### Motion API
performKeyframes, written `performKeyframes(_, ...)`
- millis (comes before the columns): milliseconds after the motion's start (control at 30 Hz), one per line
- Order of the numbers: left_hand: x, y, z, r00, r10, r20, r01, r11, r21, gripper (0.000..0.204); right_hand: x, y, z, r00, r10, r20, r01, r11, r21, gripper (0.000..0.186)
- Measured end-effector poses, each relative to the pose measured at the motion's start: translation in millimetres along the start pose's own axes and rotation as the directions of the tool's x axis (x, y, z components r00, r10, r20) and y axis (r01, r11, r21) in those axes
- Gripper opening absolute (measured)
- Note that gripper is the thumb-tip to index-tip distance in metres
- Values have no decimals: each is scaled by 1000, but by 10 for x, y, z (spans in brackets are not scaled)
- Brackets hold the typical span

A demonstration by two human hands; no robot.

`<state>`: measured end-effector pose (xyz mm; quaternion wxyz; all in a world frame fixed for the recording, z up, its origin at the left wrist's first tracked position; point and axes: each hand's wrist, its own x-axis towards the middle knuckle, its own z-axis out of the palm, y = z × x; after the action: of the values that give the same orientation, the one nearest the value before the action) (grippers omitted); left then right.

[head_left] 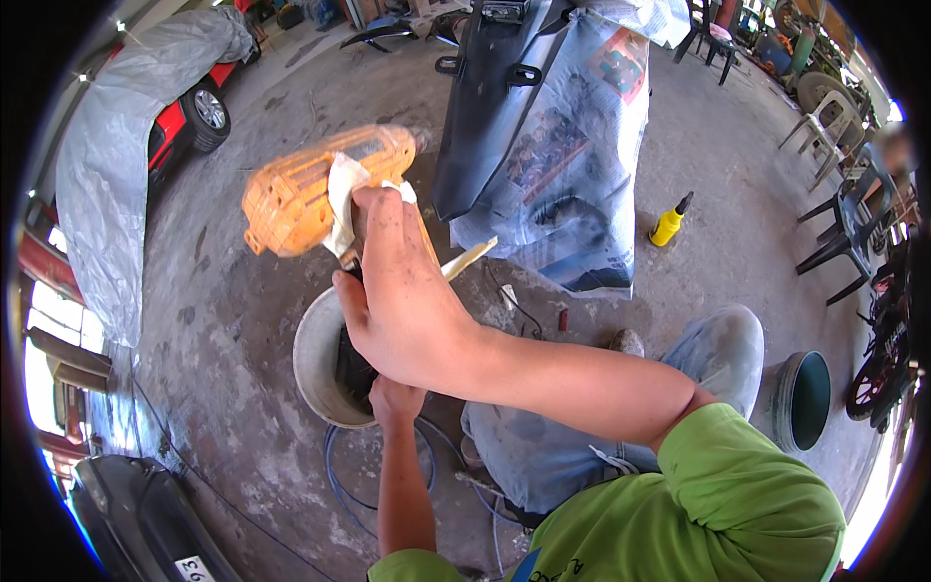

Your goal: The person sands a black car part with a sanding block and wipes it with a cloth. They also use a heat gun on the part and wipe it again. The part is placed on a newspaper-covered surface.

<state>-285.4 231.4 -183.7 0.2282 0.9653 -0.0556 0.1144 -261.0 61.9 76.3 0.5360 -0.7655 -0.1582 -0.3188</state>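
Right grip (pixel 396 286) clasps cloth (pixel 343 199) against orange tool (pixel 291 202); whether half-hidden left grip (pixel 395 400) holds anything, I can't tell.

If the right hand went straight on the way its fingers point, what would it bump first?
The right hand would probably press into the white cloth, then the orange tool; depth is hard to tell.

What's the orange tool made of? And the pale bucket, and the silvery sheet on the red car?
Orange tool: probably plastic, scuffed, with moulded-looking ridges.
Pale bucket: maybe matte plastic, going by its smooth wall.
Silvery sheet: likely thin plastic or coated fabric, slightly shiny, with many creases.
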Motion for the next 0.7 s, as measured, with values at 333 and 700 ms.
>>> performKeyframes(333,-32,-71,85,997,50,-53,-56,991,-123,38,-30,26,-12,999,-5,-49,4,1000,-18,63)
performKeyframes(700,8,-329,157,998,-47,29,52,967,-250,52,-274,-117,-73,979,145,141,-150,988,25,59)
